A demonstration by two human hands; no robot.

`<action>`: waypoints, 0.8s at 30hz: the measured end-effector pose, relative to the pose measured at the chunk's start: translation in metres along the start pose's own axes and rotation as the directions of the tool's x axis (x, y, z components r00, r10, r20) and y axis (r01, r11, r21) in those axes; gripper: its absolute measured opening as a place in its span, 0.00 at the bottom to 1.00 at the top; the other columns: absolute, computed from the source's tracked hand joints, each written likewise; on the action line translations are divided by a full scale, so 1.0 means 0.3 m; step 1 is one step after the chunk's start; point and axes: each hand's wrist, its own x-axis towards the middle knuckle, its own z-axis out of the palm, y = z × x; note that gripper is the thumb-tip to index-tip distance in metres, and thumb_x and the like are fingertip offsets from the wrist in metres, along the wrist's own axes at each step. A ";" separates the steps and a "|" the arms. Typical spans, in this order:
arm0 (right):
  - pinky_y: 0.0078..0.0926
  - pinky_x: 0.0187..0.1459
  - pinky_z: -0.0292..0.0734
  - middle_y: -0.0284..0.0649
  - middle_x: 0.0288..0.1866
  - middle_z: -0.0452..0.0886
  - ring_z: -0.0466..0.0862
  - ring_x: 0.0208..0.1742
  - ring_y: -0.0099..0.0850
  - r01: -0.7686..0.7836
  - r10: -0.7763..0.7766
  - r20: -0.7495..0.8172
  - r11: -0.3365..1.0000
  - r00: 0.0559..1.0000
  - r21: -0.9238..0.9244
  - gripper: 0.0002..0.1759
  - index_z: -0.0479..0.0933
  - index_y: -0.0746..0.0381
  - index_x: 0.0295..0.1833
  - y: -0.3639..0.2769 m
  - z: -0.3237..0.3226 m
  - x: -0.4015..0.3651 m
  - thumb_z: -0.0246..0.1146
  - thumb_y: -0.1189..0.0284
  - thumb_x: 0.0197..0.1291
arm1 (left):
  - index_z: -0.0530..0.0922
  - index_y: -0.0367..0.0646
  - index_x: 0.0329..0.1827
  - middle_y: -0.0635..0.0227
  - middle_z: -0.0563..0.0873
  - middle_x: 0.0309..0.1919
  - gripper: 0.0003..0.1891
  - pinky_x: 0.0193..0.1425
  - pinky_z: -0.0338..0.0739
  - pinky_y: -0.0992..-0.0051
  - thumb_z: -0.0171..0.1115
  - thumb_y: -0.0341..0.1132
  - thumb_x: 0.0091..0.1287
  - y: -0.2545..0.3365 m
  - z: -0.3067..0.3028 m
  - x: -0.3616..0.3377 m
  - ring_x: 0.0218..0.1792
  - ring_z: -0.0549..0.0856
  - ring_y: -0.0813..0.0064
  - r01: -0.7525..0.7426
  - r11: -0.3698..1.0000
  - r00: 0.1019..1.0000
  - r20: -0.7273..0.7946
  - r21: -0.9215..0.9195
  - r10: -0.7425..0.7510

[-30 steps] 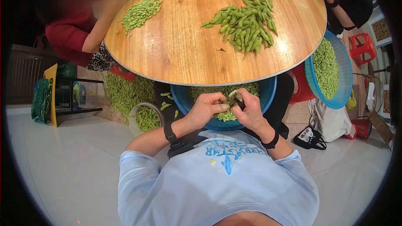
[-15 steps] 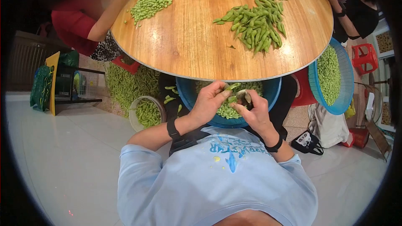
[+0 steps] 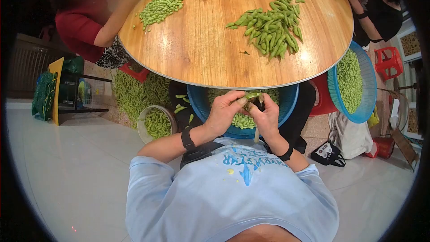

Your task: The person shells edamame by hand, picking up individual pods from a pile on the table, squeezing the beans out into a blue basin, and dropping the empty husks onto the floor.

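Above the blue basket [image 3: 292, 107] on my lap, my left hand [image 3: 225, 110] pinches one end of a green soybean pod [image 3: 253, 95]. Close against it, my right hand [image 3: 267, 115] is closed at the pod's other end. A small dark object shows between its thumb and fingers; its kind I cannot make out. A narrow pale strip [image 3: 256, 135] sticks out below that hand. Shelled green beans [image 3: 244, 121] lie in the basket under both hands.
A round wooden table [image 3: 192, 49] carries heaped soybean pods [image 3: 273, 31] and shelled beans [image 3: 161, 8]. Left stand a white bucket of pods [image 3: 156, 123] and a floor pile [image 3: 143, 89]. Right is another blue basket [image 3: 369, 80]. Two people sit across.
My hands have drawn together, and the pod now lies level between them. My right hand has turned, with the dark object less visible and a pale strip showing below.
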 end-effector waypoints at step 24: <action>0.15 0.32 0.70 0.30 0.29 0.77 0.73 0.30 0.14 0.200 -0.200 -0.061 0.980 0.978 -0.010 0.09 0.76 0.67 0.45 -0.032 0.056 -0.017 0.65 0.78 0.59 | 0.73 0.31 0.57 0.58 0.80 0.54 0.15 0.66 0.71 0.70 0.53 0.29 0.71 0.086 -0.004 0.032 0.58 0.79 0.69 0.278 0.811 0.955 0.243 -0.515 -0.172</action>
